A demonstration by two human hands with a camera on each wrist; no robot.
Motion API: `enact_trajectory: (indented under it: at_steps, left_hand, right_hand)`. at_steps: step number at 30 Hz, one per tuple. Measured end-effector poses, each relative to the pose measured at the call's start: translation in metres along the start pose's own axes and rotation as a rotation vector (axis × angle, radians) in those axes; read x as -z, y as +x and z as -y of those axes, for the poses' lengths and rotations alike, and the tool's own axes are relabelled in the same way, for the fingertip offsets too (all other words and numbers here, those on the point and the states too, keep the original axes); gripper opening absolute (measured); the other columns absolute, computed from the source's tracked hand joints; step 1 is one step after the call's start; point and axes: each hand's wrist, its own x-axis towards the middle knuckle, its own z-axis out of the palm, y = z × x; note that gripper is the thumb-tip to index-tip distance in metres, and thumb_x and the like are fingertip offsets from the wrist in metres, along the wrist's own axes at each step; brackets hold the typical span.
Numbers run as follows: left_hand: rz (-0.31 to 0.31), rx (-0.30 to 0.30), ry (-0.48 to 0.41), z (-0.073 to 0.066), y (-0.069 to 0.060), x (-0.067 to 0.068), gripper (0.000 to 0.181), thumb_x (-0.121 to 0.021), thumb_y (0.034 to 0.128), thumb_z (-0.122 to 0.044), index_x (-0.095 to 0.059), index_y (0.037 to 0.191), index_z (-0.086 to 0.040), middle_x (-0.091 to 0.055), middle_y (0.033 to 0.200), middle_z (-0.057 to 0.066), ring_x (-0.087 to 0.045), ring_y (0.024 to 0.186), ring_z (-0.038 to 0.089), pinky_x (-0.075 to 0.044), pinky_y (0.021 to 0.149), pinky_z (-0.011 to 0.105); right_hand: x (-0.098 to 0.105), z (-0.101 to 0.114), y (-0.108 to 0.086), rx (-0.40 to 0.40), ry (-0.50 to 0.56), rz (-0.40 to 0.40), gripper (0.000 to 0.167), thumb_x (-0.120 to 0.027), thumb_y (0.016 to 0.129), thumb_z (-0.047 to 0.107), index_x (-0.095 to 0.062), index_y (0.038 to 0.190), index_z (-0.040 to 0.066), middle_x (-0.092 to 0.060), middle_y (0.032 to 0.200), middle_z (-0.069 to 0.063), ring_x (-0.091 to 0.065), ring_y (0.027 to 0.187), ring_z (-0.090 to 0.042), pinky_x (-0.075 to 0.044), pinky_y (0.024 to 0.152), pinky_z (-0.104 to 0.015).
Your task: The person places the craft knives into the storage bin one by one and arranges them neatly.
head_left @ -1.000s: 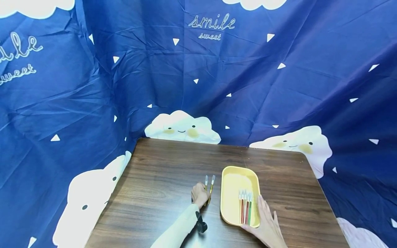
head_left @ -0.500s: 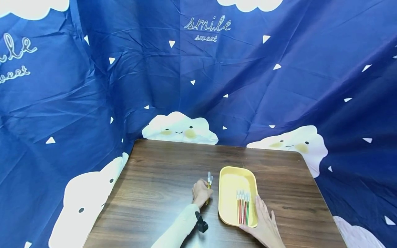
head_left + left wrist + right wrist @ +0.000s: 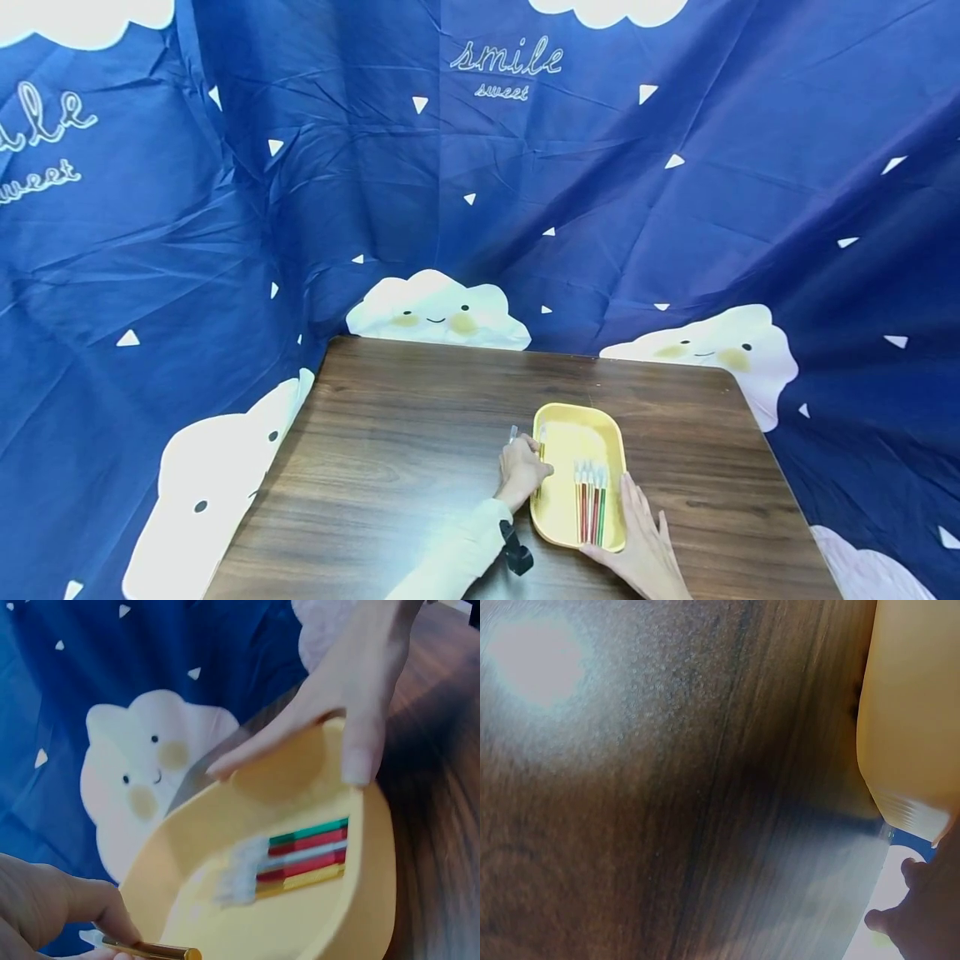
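My left hand [image 3: 522, 467] pinches a gold pen [image 3: 154, 949] with a clear cap between thumb and fingers, at the left rim of the yellow tray [image 3: 568, 500]. Another clear-capped pen [image 3: 513, 433] shows just left of this hand, its lower part hidden. Inside the tray several pens [image 3: 591, 504] with red, green, silver and gold barrels lie side by side, caps pointing away. My right hand [image 3: 643, 542] rests against the tray's near right corner, its fingers straight along the right side and the thumb on the near rim.
The tray stands on a dark wooden table [image 3: 405, 417]. Behind and beside the table hangs a blue cloth [image 3: 375, 183] with white clouds and triangles. A black strap [image 3: 516, 550] circles the left sleeve. In the right wrist view, the tray's outer wall [image 3: 915, 712] fills the right side.
My left hand has picked one gold pen up from the table and carried it right to the tray. The other stays left of the hand. My right hand keeps its place on the tray.
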Motion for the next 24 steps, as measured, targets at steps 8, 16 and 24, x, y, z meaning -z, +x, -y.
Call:
enact_trajectory:
  at_steps: [8,16,24]
  left_hand:
    - [-0.004,-0.011,0.006,0.002,-0.003,-0.052,0.033,-0.091,0.0596,-0.008,-0.068,0.082,-0.017,-0.066,0.076,-0.002,-0.060,0.068,0.019,-0.049,0.060,0.037]
    - [0.044,-0.008,-0.014,-0.008,-0.019,-0.063,0.039,-0.076,0.0591,0.005,-0.047,0.067,-0.020,-0.046,0.064,-0.006,-0.045,0.060,0.014,-0.040,0.053,0.033]
    - [0.037,0.046,-0.031,-0.051,-0.050,-0.025,0.053,-0.078,0.0639,0.011,-0.033,0.065,-0.017,-0.038,0.060,-0.001,-0.038,0.056,0.017,-0.038,0.050,0.032]
  right_hand:
    - [-0.002,0.000,0.000,0.015,-0.005,-0.023,0.140,-0.085,0.073,0.070,-0.005,0.170,0.008,-0.027,0.166,-0.032,-0.027,0.151,-0.051,-0.016,0.111,-0.082]
    - [-0.002,-0.001,-0.001,0.021,-0.020,-0.034,0.139,-0.085,0.073,0.070,-0.005,0.170,0.009,-0.028,0.166,-0.032,-0.029,0.150,-0.052,-0.017,0.111,-0.082]
    - [-0.002,-0.001,0.000,0.001,-0.018,-0.024,0.141,-0.084,0.073,0.072,-0.003,0.170,0.010,-0.027,0.166,-0.030,-0.029,0.150,-0.051,-0.016,0.111,-0.082]
